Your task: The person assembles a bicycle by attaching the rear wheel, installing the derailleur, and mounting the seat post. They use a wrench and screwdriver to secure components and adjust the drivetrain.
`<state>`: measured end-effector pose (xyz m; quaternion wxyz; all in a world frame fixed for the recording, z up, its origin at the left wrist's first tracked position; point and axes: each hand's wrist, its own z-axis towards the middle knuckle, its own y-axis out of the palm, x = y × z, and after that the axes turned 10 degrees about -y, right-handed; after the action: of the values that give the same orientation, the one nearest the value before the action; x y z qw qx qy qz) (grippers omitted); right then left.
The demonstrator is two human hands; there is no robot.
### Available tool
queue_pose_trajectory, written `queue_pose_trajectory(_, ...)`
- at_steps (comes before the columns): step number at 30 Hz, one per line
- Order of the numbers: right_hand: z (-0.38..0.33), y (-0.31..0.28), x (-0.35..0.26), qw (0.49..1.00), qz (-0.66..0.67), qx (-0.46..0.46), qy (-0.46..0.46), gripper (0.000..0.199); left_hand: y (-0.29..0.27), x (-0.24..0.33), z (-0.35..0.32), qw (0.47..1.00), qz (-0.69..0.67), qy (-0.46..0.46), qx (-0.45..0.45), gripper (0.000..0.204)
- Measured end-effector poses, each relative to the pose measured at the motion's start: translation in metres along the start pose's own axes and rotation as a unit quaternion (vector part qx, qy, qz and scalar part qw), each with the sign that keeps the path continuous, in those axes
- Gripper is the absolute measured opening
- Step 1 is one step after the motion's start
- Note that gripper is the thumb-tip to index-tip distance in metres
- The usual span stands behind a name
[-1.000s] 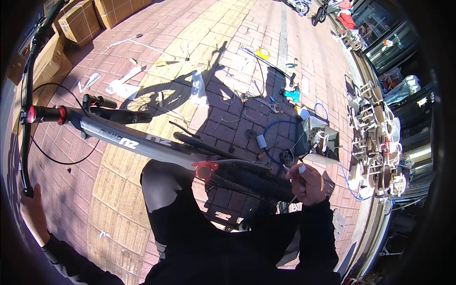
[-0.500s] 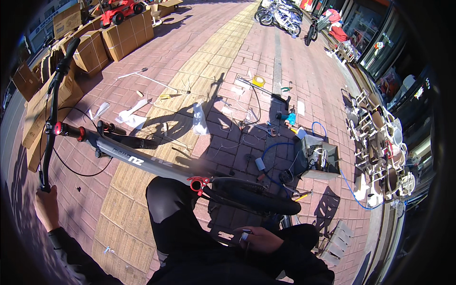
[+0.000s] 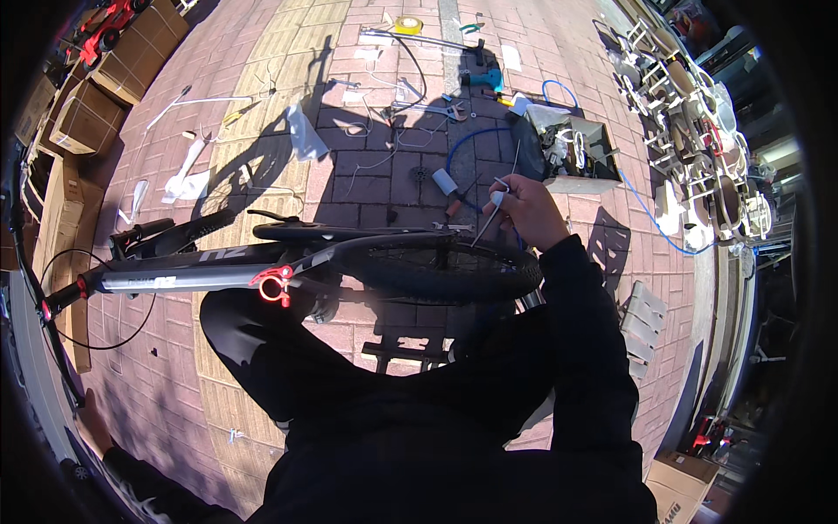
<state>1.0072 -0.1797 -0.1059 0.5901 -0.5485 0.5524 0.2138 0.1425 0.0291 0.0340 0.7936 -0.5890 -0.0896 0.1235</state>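
Note:
A grey bicycle frame (image 3: 175, 279) with a red seat clamp (image 3: 274, 286) lies across in front of me, its handlebar (image 3: 33, 288) at the left. My left hand (image 3: 92, 425) is closed at the handlebar's near end, its fingers partly hidden. My right hand (image 3: 531, 211) is raised beside the bicycle's rear wheel (image 3: 436, 269). It is closed on a thin metal tool (image 3: 485, 227) with rod-like arms, which looks like a Y-shaped hex wrench. One arm points down toward the wheel's rim. Something white covers the right thumb.
A toolbox (image 3: 587, 185) full of tools stands beyond my right hand. Around it are a teal power drill (image 3: 483, 80), an adjustable wrench (image 3: 456, 112), a blue hose (image 3: 478, 135) and yellow tape (image 3: 408, 25). Cardboard boxes (image 3: 87, 118) stand left; several small chairs (image 3: 690, 131) line the right.
My right hand has risen from my lap to beside the rear wheel, bringing the hex wrench into view. My left hand stays at the handlebar. The view has tilted down and the bicycle has shifted.

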Motion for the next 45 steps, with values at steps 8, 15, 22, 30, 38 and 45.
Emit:
queue_pose_trajectory(8,0.025,0.034,0.064,0.995,0.045,-0.062,0.057,0.022,0.039,-0.098,0.015,0.977,0.209,0.027,0.019,0.028)
queue_pose_trajectory(15,0.029,0.047,0.08,0.982,0.038,-0.167,0.079,0.02,0.045,-0.119,0.009,0.979,-0.009,-0.199,-0.032,0.075)
queue_pose_trajectory(22,0.028,0.055,0.081,0.974,0.028,-0.202,0.093,0.018,0.04,-0.12,0.008,0.983,0.01,-0.179,-0.033,0.062)
queue_pose_trajectory(30,0.027,0.056,0.079,0.97,0.025,-0.216,0.111,0.02,0.038,-0.114,0.004,0.988,0.023,-0.151,-0.015,0.063)
queue_pose_trajectory(38,0.027,0.056,0.082,0.964,0.037,-0.226,0.134,0.02,0.034,-0.104,-0.002,0.991,0.032,-0.133,0.002,0.073)
queue_pose_trajectory(45,0.027,0.05,0.077,0.959,-0.104,-0.265,0.004,0.024,0.037,-0.102,-0.002,0.991,-0.011,-0.131,-0.004,0.073)
